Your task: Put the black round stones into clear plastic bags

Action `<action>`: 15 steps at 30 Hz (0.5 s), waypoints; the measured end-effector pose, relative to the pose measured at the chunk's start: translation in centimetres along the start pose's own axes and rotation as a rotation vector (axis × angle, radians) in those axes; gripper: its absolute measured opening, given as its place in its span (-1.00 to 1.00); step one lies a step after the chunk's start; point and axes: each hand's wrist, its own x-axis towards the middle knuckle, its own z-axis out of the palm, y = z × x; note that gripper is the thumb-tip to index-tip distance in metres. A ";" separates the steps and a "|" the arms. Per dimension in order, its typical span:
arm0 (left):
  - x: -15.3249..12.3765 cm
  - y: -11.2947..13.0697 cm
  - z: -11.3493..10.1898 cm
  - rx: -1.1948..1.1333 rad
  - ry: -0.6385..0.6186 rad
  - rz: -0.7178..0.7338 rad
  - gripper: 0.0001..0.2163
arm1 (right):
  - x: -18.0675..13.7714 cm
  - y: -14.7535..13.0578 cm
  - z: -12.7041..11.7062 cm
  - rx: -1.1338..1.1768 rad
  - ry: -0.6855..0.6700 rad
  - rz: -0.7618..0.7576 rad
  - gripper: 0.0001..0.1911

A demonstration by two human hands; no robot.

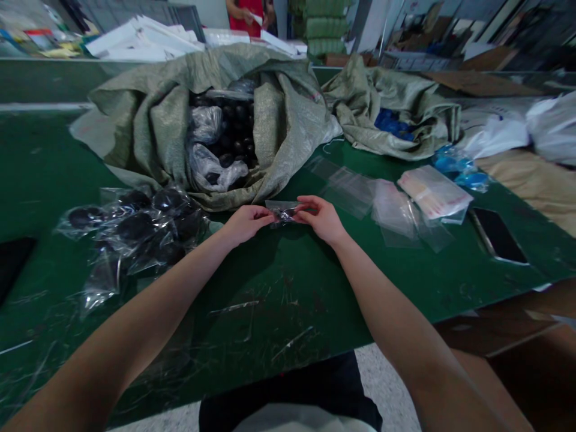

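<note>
Both my hands meet over the middle of the green table. My left hand and my right hand each pinch one end of a small clear plastic bag with something dark inside it. The fingers of both hands are closed on the bag. Just behind it lies an open grey-green woven sack full of black round parts. To the left of my left hand sits a pile of bagged black parts.
Empty clear bags and a banded stack of them lie to the right, beside a dark phone. A second sack holds blue items. A person in red stands behind the far table. Cardboard boxes stand at lower right.
</note>
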 end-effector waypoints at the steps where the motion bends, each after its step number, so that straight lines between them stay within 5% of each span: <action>1: 0.0 0.0 0.0 -0.025 -0.001 -0.007 -0.76 | 0.0 -0.1 0.0 -0.008 0.012 -0.013 -0.62; 15: -0.5 0.7 0.5 -0.402 -0.038 0.020 -0.76 | -0.6 -1.5 0.5 -0.228 0.119 -0.177 -0.61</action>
